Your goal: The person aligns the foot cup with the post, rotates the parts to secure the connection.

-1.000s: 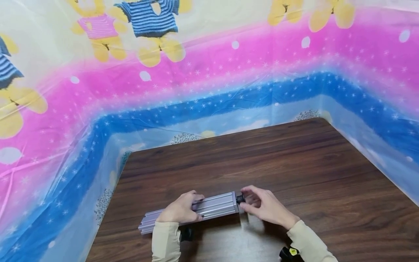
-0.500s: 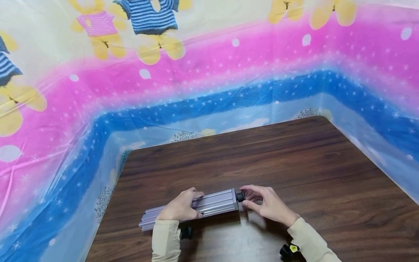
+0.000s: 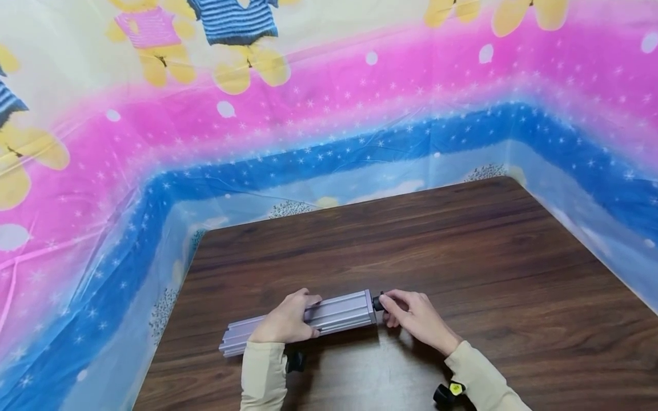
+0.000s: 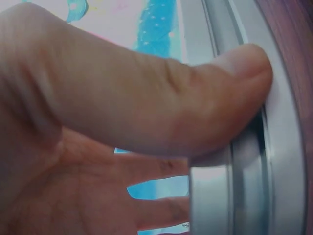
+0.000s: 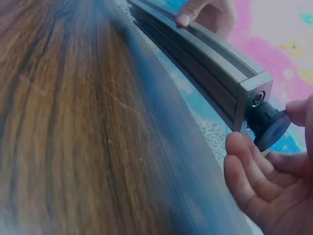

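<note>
1. Gripping the aluminium rail (image 3: 300, 322) from above, the left hand (image 3: 288, 324) had its fingers curled over the far edge and its thumb (image 4: 195, 105) pressed flat along a groove on the near side, as the left wrist view showed.
2. The right hand (image 3: 416, 318) sat at the rail's right end, where its fingertips (image 5: 298, 111) pinched a small black knob (image 5: 266, 125) that stood against the end face (image 5: 252, 100); the other fingers lay loosely curled below it.
3. The rail lay flat near the front edge of the wooden table (image 3: 462, 257), running left to right with a slight tilt away at the right end.
4. Counted, there were one rail, one black knob, two hands, and two cream sleeves (image 3: 264, 374).
5. A black wrist mount (image 3: 295, 361) showed under the left forearm, and another with a yellow mark (image 3: 447, 393) sat under the right one.
6. A plastic sheet (image 3: 329, 114) printed with bears, a pink band and a starry blue band rose behind and beside the table.
7. The left hand covered the rail's middle, so that stretch could not be seen from the head view.
</note>
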Demonstrator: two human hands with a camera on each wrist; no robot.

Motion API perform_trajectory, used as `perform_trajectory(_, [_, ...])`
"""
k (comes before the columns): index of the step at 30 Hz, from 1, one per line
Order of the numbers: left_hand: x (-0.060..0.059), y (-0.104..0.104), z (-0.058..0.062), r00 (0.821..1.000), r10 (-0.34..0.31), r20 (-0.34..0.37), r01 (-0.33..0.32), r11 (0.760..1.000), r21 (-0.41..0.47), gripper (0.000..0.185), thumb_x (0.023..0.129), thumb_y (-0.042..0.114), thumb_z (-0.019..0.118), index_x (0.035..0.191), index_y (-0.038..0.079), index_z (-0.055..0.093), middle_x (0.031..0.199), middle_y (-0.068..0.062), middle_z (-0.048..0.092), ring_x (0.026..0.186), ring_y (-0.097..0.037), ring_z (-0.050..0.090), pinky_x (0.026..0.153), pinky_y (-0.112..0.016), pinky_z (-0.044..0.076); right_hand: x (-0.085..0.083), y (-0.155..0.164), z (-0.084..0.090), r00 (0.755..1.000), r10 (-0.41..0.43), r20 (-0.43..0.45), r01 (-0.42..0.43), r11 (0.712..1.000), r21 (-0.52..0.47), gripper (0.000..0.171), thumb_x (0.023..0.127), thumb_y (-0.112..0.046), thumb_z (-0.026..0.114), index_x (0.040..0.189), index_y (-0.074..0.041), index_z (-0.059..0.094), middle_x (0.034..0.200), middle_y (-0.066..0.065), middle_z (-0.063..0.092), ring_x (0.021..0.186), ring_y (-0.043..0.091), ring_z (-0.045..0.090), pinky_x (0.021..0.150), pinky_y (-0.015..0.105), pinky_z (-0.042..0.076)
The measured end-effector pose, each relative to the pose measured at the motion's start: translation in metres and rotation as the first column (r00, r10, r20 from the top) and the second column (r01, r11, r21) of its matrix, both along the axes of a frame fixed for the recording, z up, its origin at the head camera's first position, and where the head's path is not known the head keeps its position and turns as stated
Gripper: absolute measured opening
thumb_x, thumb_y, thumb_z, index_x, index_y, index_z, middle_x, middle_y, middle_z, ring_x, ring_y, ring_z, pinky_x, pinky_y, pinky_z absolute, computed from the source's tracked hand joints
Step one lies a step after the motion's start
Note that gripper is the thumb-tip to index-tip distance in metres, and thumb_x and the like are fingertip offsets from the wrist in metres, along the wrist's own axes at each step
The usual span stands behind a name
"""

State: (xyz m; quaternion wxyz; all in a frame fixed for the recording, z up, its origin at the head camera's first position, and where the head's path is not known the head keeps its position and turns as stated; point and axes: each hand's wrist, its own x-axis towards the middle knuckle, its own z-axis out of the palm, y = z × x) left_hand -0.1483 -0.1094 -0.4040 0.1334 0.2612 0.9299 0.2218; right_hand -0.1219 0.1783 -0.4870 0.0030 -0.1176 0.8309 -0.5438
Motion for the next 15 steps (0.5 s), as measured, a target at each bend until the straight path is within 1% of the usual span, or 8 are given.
perform_trajectory(2, [0.001, 0.002, 0.002, 1.000, 0.006, 0.004, -0.006, 1.000, -0.003, 0.067, 0.071, 0.006, 0.086, 0.133, -0.004, 0.063, 0.124, -0.023, 0.058, 0.102, -0.031, 0.057, 0.087, -0.048, 0.049, 0.000, -0.002, 0.001, 0.999, -0.031, 0.044, 0.031, 1.000, 0.000, 0.042, 0.105, -0.043, 0.052, 0.096, -0.007, 0.073, 0.072, 0.000, 0.070, 0.059, 0.013, 0.066, 0.060, 0.028, 0.055])
perform_trajectory(5, [0.002, 0.004, 0.005, 1.000, 0.004, -0.001, -0.004, 1.000, -0.012, 0.067, 0.072, 0.007, 0.086, 0.133, -0.004, 0.063, 0.125, -0.023, 0.058, 0.104, -0.033, 0.057, 0.088, -0.049, 0.049, 0.000, -0.004, 0.001, 0.992, -0.078, 0.097, 0.077, 0.997, 0.010, 0.053, 0.105, -0.049, 0.049, 0.083, -0.005, 0.070, 0.065, 0.001, 0.067, 0.052, 0.016, 0.064, 0.053, 0.030, 0.053])
perform_trajectory(8, [0.003, 0.004, 0.006, 1.000, -0.007, -0.002, 0.007, 1.000, -0.018, 0.066, 0.071, 0.007, 0.087, 0.133, -0.003, 0.064, 0.124, -0.022, 0.059, 0.103, -0.032, 0.057, 0.087, -0.049, 0.049, 0.002, -0.004, 0.002, 0.992, -0.064, 0.109, 0.062, 0.998, 0.027, 0.055, 0.106, -0.050, 0.046, 0.083, -0.005, 0.069, 0.065, 0.000, 0.067, 0.052, 0.016, 0.064, 0.053, 0.030, 0.053])
perform_trajectory(9, [0.003, 0.003, 0.006, 1.000, -0.013, -0.001, 0.013, 1.000, -0.018, 0.066, 0.072, 0.007, 0.087, 0.132, -0.003, 0.064, 0.123, -0.022, 0.059, 0.102, -0.032, 0.057, 0.088, -0.049, 0.049, 0.002, -0.002, 0.002, 0.995, -0.043, 0.092, 0.041, 0.999, 0.023, 0.051, 0.106, -0.047, 0.048, 0.088, -0.005, 0.070, 0.067, 0.001, 0.069, 0.055, 0.016, 0.065, 0.054, 0.030, 0.054])
perform_trajectory(11, [0.003, 0.002, 0.007, 1.000, -0.021, 0.004, 0.021, 1.000, -0.017, 0.066, 0.072, 0.008, 0.087, 0.132, -0.003, 0.064, 0.124, -0.021, 0.060, 0.104, -0.032, 0.058, 0.089, -0.049, 0.049, 0.003, 0.003, 0.002, 1.000, 0.019, 0.020, -0.020, 1.000, 0.012, 0.037, 0.104, -0.039, 0.055, 0.101, -0.005, 0.070, 0.078, 0.002, 0.073, 0.064, 0.013, 0.069, 0.062, 0.028, 0.057])
perform_trajectory(13, [0.002, 0.001, 0.007, 1.000, -0.029, 0.006, 0.029, 1.000, -0.008, 0.065, 0.072, 0.008, 0.087, 0.132, -0.003, 0.064, 0.124, -0.021, 0.060, 0.104, -0.031, 0.059, 0.091, -0.049, 0.050, 0.003, 0.009, 0.002, 0.992, 0.095, -0.085, -0.097, 0.995, -0.017, 0.028, 0.100, -0.029, 0.066, 0.116, -0.006, 0.067, 0.092, 0.004, 0.075, 0.077, 0.013, 0.072, 0.071, 0.028, 0.059])
perform_trajectory(14, [0.002, 0.000, 0.007, 0.999, -0.031, 0.009, 0.031, 1.000, -0.004, 0.065, 0.072, 0.007, 0.086, 0.132, -0.003, 0.064, 0.124, -0.021, 0.060, 0.104, -0.030, 0.059, 0.091, -0.049, 0.050, 0.003, 0.012, 0.003, 0.982, 0.126, -0.142, -0.131, 0.991, -0.026, 0.031, 0.096, -0.023, 0.072, 0.121, -0.007, 0.065, 0.099, 0.005, 0.075, 0.083, 0.013, 0.073, 0.075, 0.030, 0.059])
perform_trajectory(15, [0.001, 0.000, 0.007, 0.999, -0.033, 0.012, 0.033, 0.999, 0.000, 0.065, 0.071, 0.007, 0.086, 0.132, -0.003, 0.064, 0.122, -0.021, 0.061, 0.103, -0.030, 0.060, 0.092, -0.049, 0.050, 0.003, 0.014, 0.003, 0.968, 0.152, -0.198, -0.162, 0.986, -0.035, 0.039, 0.091, -0.018, 0.077, 0.126, -0.008, 0.063, 0.105, 0.005, 0.074, 0.088, 0.013, 0.073, 0.078, 0.031, 0.059])
